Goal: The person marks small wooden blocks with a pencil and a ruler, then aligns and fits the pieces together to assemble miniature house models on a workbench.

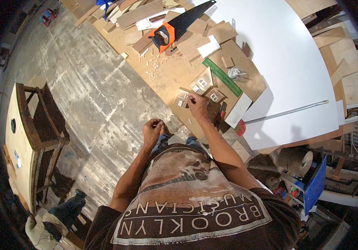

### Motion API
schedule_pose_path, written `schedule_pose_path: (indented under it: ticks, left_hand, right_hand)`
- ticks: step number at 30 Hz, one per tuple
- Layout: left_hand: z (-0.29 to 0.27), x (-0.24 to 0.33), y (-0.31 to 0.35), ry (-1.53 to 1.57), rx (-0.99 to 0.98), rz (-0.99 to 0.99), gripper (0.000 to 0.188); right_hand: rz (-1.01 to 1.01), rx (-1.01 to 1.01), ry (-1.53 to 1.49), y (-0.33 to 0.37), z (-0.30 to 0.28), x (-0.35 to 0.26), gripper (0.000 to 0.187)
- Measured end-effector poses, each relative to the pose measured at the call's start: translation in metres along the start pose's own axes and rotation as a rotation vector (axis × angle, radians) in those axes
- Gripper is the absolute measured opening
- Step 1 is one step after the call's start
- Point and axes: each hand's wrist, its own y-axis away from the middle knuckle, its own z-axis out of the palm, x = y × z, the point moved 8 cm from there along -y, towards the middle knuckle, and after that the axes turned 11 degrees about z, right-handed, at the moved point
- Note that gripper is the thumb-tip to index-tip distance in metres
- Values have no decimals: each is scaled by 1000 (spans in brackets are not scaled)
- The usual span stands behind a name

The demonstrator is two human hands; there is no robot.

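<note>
A dark printed shirt on the person lies nearest. Beyond it, the left hand hangs off the near edge of the wooden worktable, fingers curled in toward the thumb; whether they pinch anything I cannot tell. To its right, the right hand bends its fingers down at the small wooden panel with white pieces, near the table's edge; its grip is unclear. Windowed panels stand just beyond, near a green strip; farther off lies an orange-handled saw.
</note>
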Motion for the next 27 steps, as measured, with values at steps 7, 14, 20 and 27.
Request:
schedule_pose_path:
  ticks: [7, 14, 20, 27]
  left_hand:
    - [1, -4, 3, 16, -3, -2, 26]
    - [-2, -3, 5, 19, 11, -29, 28]
    - [-4, -2, 6, -8, 2, -32, 30]
    - [-4, -1, 6, -29, 0, -29, 33]
  right_hand:
    - [-41, 77, 58, 2, -2, 0, 14]
    - [-12, 70, 38, 4, 0, -1, 15]
    - [-35, 103, 10, 4, -1, 0, 17]
    - [-53, 74, 10, 2, 1, 3, 17]
